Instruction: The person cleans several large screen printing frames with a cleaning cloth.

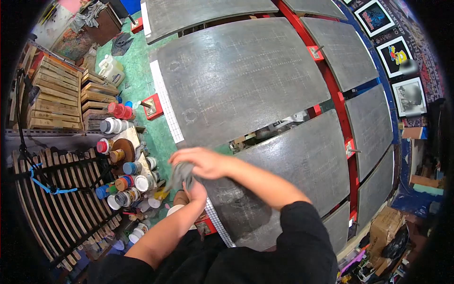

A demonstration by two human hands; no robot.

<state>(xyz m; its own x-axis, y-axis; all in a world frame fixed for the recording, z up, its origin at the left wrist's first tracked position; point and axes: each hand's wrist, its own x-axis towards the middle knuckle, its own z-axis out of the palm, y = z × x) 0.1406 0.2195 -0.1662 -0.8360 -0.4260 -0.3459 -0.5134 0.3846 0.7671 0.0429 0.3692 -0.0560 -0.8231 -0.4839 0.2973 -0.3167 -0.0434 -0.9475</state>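
A crumpled grey cloth (181,175) is between my two hands, over the near left corner of a dark grey flat panel (288,165). From below, my left hand (195,191) grips the cloth, its thumb side against the fabric. Over the top of the cloth lies my right hand (203,162), its fingers bent down round it and slightly blurred. A white gridded strip (218,221) runs along the panel's left edge, just below my hands.
Another large dark panel (241,75) lies beyond, with red metal bars (326,71) to its right. Paint tubs (135,168), wooden frames (56,94) and a slatted rack (61,199) stand at left. A plastic jug (111,71) is on the green floor.
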